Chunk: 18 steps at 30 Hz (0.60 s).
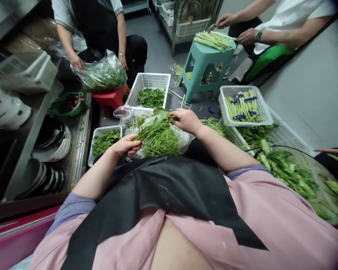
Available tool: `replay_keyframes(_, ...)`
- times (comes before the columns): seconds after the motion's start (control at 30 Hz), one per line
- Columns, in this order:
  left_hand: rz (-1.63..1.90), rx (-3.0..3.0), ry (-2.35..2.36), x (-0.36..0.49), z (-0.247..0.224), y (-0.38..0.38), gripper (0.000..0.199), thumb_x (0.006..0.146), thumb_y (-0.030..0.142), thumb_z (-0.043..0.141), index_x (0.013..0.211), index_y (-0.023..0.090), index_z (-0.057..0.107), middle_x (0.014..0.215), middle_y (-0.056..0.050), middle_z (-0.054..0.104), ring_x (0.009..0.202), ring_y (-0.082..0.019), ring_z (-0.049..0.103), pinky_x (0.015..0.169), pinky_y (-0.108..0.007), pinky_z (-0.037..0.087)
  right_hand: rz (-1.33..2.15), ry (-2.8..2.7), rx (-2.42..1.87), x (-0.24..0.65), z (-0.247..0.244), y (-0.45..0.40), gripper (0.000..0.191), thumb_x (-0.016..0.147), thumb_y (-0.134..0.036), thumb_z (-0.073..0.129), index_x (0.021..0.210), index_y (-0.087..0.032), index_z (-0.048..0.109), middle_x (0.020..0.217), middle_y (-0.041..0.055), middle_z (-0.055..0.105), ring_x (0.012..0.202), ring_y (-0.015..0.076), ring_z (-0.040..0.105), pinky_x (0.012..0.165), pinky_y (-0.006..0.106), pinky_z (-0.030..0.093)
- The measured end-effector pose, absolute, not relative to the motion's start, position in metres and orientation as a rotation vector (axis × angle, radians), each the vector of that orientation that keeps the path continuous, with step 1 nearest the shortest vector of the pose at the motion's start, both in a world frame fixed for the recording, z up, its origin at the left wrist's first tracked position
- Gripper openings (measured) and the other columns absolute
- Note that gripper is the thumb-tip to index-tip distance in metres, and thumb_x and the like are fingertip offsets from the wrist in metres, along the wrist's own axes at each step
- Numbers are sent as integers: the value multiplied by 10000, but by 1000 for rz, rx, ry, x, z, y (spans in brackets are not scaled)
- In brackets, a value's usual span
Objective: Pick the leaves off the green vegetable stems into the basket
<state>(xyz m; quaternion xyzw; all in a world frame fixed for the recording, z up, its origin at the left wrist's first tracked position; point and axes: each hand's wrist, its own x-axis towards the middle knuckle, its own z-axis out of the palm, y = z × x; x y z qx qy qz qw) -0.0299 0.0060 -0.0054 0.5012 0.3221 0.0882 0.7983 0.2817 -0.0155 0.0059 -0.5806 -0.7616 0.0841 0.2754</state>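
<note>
Leafy greens [154, 125] slant near-left to far-right, left hand [129, 144] clasping one end, right hand [185, 120] pinching the other.

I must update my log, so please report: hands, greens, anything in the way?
Left hand gripping leafy greens. Right hand pinching greenery alongside. Thin green stems heaped below; no obstruction visible.

Leafy green stems [151, 129] fill the way between the left grip [128, 144] and the right grip [185, 120]. Ahead, a white plastic basket with holes [154, 78] has high walls but an open top. Grey floor [175, 104] leaves a gap beside the teal plastic stool [207, 62].
</note>
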Motion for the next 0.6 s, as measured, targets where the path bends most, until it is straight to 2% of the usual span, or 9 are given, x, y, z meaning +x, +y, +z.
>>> replay_keyframes(0.1,214,1072,718,-34,-5,6,413,732,444,760,898,123,560,507,78,397,336,-13,290,314,-130,196,247,-2062,-1543,282,0,-14,217,852,-274,597,1016,-184,705,965,65,676,812,157,609,717,262,446)
replay_keyframes(0.23,218,1075,709,-37,-6,8,417,735,467,751,891,125,569,490,85,358,341,-15,253,313,-133,175,269,-2092,-1437,280,-9,-19,214,859,-245,595,1048,-203,685,1064,60,674,935,168,622,789,260,460)
replay_keyframes(0.37,209,1089,688,-37,-6,8,426,729,482,752,879,125,573,480,86,347,341,-16,244,317,-134,164,237,-2093,-1529,275,-15,-18,245,877,-291,584,1094,-222,675,1111,65,659,921,177,629,742,261,456)
replay_keyframes(0.47,192,1092,698,-36,-6,9,462,709,507,760,885,121,577,482,88,338,341,-17,239,319,-137,159,224,-2068,-1607,273,-19,-15,233,876,-298,577,1070,-210,673,1105,76,648,896,185,627,722,268,448)
replay_keyframes(0.6,239,1084,791,-35,-4,11,569,708,632,696,905,111,581,503,74,362,344,-18,239,318,-145,148,277,-2078,-1541,276,-24,-11,209,863,-247,551,1027,-163,650,1028,92,654,936,196,611,802,285,455)
